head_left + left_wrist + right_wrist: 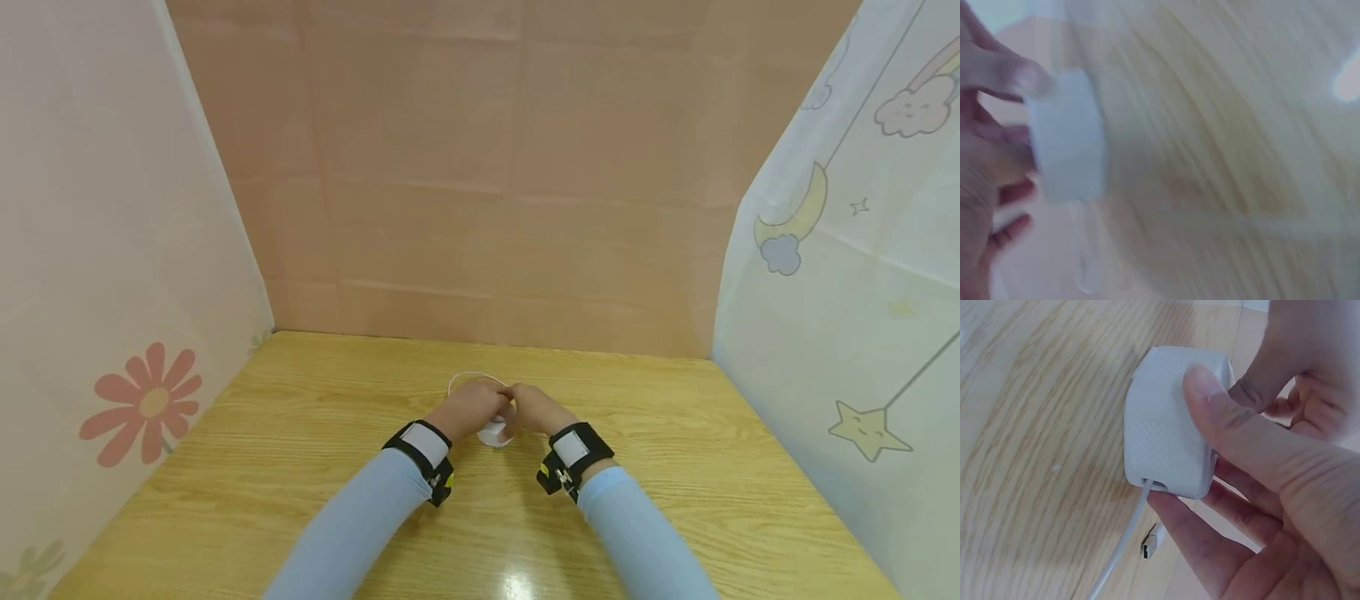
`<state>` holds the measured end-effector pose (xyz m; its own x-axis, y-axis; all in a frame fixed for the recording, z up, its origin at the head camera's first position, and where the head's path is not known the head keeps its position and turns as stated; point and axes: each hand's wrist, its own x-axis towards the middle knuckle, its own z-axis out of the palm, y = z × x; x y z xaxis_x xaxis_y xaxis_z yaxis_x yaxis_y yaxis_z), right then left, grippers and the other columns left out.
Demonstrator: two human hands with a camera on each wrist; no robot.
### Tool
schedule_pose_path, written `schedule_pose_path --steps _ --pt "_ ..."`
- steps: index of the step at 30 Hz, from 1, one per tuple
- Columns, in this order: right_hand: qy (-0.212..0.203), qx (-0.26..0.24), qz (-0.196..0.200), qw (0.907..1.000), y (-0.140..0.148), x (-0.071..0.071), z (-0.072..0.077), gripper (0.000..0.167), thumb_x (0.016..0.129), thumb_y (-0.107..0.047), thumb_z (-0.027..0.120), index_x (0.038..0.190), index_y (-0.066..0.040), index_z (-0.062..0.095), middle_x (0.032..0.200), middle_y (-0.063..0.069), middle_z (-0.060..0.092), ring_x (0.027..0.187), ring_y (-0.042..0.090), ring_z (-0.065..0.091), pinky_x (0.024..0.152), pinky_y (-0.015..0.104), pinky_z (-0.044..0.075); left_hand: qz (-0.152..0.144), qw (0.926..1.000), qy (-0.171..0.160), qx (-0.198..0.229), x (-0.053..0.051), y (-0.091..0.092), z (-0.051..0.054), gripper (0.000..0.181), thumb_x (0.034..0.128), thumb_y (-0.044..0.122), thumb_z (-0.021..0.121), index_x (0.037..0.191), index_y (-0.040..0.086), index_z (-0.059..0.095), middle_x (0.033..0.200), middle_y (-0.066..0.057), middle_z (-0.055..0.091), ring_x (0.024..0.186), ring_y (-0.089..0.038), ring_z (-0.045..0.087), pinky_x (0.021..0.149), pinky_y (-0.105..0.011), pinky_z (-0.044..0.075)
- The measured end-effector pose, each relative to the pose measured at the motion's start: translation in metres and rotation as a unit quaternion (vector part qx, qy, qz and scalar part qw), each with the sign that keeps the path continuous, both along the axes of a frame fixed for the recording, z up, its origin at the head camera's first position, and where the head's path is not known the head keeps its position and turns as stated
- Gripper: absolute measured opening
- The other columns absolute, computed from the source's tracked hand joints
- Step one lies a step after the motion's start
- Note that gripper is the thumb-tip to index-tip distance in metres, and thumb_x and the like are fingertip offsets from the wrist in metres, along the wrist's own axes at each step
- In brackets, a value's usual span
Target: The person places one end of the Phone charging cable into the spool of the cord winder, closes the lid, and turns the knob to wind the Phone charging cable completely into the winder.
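A small white block-shaped device (1166,419) is held above the wooden table between both hands. In the right wrist view the right hand (1285,487) grips it, thumb on its face and fingers underneath. The left hand (1310,369) reaches its far side there; in the left wrist view the left hand (991,137) pinches the blurred white block (1069,137) at its edge. A white cable (1119,544) comes out of a slot at the device's end. Beside the right fingers lies a white USB plug (1152,541).
A wooden table (300,400) spans the view, with a peach cloth (487,167) hanging behind it. Patterned white cloths stand at the left (90,208) and right (847,333). A thin white cable (468,372) loops on the table beyond the hands.
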<state>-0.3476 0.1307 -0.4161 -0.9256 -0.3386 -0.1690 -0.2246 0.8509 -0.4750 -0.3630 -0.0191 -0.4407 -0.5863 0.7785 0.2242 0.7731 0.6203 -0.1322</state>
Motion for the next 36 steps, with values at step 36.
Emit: schedule_pose_path --steps 36 --pt "0.010 -0.009 0.005 0.9999 0.001 -0.002 -0.002 0.045 0.066 -0.012 0.089 0.104 -0.005 0.066 0.105 0.008 0.066 0.095 0.023 0.059 0.085 0.039 0.050 0.191 0.9734 -0.112 0.059 0.017 0.020 0.008 0.020 0.0927 0.014 0.064 0.073 0.018 0.068 0.080 0.002 0.061 0.062 -0.009 0.052 0.051 -0.023 0.041"
